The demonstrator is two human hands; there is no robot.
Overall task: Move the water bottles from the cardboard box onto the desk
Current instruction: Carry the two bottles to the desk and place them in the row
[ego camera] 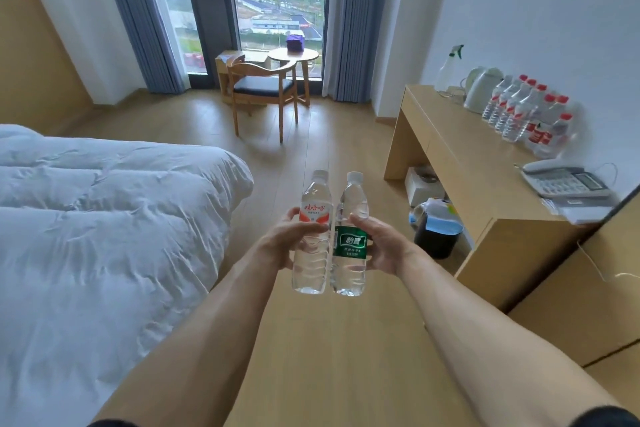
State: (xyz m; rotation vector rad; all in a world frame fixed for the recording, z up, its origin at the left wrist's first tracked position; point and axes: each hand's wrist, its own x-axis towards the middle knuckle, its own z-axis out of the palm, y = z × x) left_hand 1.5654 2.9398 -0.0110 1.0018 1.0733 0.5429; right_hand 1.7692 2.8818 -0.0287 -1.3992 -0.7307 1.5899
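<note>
Two clear water bottles stand upright side by side in front of me, touching each other, above the wooden floor. My left hand (290, 237) grips the bottle with the red and white label (311, 236). My right hand (381, 243) grips the bottle with the green label (350, 239). The wooden desk (460, 156) runs along the right wall, to the right of my hands. Several red-capped water bottles (530, 114) stand grouped on it near the wall. No cardboard box for the bottles can be made out.
On the desk are a white kettle (481, 87), a spray bottle (450, 66) and a telephone (564, 180). A dark bin (438, 236) stands under the desk. A bed with a white duvet (104, 236) fills the left. A chair (263, 94) and round table (293, 55) stand by the window.
</note>
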